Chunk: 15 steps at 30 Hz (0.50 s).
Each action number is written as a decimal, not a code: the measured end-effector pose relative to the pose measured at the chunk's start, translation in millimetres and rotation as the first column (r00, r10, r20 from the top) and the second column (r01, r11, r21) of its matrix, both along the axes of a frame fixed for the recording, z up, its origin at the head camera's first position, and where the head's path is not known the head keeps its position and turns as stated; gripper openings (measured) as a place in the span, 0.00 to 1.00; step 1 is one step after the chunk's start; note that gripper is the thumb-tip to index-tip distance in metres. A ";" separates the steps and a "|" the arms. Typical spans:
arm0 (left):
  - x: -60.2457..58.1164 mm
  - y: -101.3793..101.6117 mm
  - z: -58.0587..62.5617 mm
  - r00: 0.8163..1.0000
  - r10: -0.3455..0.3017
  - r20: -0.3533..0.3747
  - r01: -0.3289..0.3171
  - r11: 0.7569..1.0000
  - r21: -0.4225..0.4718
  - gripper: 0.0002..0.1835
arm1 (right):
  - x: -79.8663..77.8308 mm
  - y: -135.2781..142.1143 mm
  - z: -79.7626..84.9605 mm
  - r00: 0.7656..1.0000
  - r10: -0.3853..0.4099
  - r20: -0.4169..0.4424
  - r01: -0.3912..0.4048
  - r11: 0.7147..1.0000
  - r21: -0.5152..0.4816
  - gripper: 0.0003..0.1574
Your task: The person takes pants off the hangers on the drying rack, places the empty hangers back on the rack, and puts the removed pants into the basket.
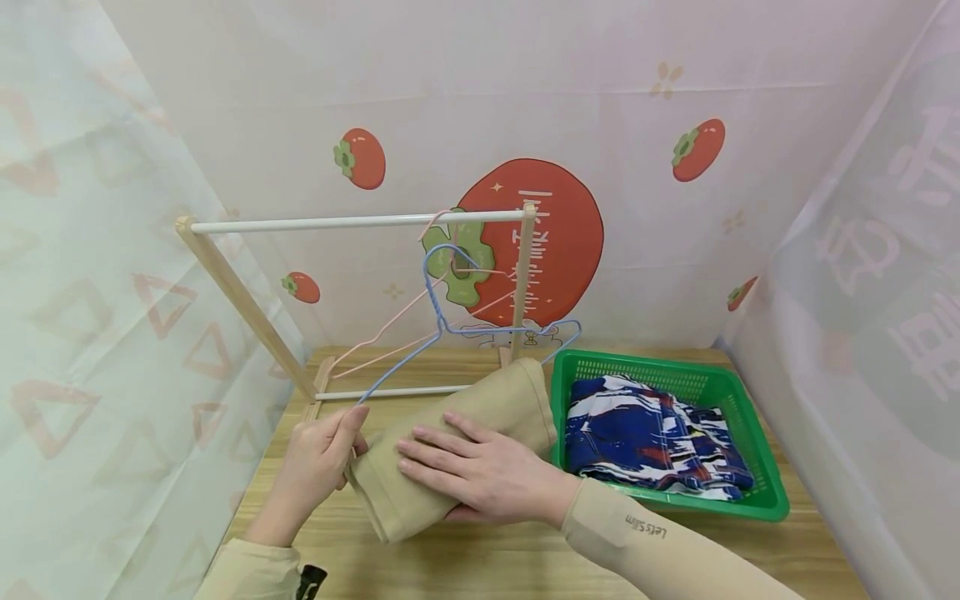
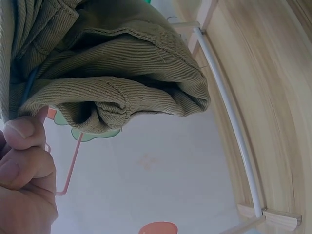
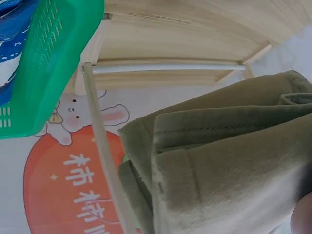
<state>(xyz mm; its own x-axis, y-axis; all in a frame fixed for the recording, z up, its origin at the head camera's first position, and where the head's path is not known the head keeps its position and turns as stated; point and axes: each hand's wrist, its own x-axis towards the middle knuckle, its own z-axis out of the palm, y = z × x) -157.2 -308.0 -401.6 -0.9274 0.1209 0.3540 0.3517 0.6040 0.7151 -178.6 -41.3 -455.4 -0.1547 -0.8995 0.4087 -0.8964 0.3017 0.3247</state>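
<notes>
Folded khaki pants drape over the lower part of a blue clothes hanger, whose hook points up. At the hanger's left corner, my left hand pinches the wire beside the cloth. My right hand lies flat on the front of the pants, fingers straight. Several folded layers of the pants show in the left wrist view, next to my thumb and curled fingers. In the right wrist view, the pants' stacked edges face the camera; the hanger's lower bar is hidden by cloth.
Behind the pants stands a small wooden rack with a white top rod. A pink hanger hangs from that rod. To the right, a green basket holds folded blue, white and red patterned clothing. Printed sheets surround the wooden table.
</notes>
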 end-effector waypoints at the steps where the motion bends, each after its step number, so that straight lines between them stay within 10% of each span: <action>1: 0.0 0.4 0.1 1.000 0.002 0.004 -0.002 1.000 0.000 0.24 | 1.1 -1.1 -0.2 1.000 -0.001 -0.005 0.001 1.000 0.000 0.51; 15: 1.3 6.3 3.5 0.998 0.039 0.056 -0.038 0.999 -0.011 0.26 | 10.4 -17.6 -9.1 0.990 -0.018 -0.140 0.004 0.995 -0.096 0.33</action>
<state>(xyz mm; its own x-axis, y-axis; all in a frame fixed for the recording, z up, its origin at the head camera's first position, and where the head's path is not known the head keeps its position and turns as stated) -155.9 -301.7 -398.1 -0.9497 0.0879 0.3005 0.2877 0.6237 0.7268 -168.2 -58.8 -464.5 -0.0992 -0.8540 0.5107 -0.8405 0.3467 0.4164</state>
